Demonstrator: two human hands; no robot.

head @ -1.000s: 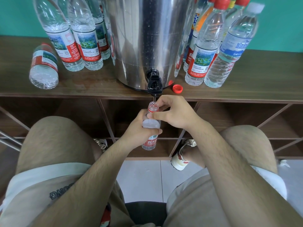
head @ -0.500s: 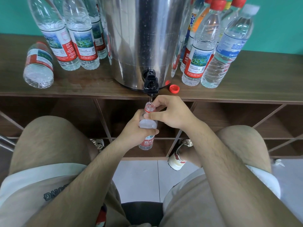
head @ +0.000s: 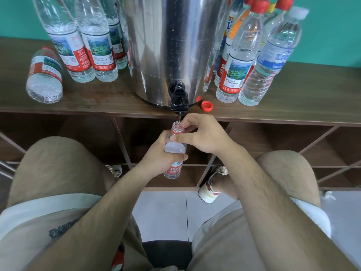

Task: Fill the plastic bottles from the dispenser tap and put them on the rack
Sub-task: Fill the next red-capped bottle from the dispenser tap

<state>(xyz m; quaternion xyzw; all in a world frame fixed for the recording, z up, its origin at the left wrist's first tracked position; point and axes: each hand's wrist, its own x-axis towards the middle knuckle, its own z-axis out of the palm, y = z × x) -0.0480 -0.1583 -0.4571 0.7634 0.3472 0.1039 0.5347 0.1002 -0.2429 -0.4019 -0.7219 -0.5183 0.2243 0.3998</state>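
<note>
While tap (head: 179, 98) pours, bottle (head: 175, 149) in left grip (head: 159, 156), right grip (head: 204, 137) at neck (head: 177, 129)

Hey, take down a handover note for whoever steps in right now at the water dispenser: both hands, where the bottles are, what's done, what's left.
Left hand grips the body of the open bottle; right hand pinches its neck.
The bottle mouth sits under the tap, with a thin stream running in.
A red cap, likely this bottle's, lies on the rack top beside the dispenser.
Done: capped bottles stand right of the dispenser.
Left: finish filling, shut the tap, cap, shelve. One bottle lies on its side at left.
</note>
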